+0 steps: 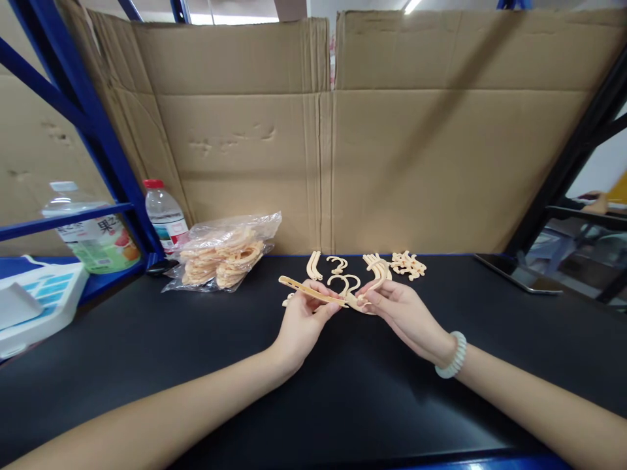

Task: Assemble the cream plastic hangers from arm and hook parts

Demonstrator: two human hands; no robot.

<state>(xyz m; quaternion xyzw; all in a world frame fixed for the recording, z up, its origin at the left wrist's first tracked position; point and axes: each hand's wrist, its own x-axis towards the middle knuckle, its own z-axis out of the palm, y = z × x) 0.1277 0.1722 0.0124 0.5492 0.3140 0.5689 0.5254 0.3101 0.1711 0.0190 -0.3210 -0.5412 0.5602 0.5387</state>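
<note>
Hands meet over the black tabletop (147, 352), and I watch both close on peach plastic. My left hand (302, 320) has its grip pinched around a flat slotted bar (308, 292), which juts out to the left. My right hand (399, 312) has its grip closed on a hook piece (365, 297), whose end touches the bar's right tip. Just behind lie loose hooks (337, 264), curved arms (313, 264), and a small parts pile (407, 264); a clear bag (225, 251) of more parts sits to the left, near a water bottle (165, 214). As I judge it, the join could go askew: the bar is thin, held near one end, so uneven pressure may twist it or let the hook slip out.
</note>
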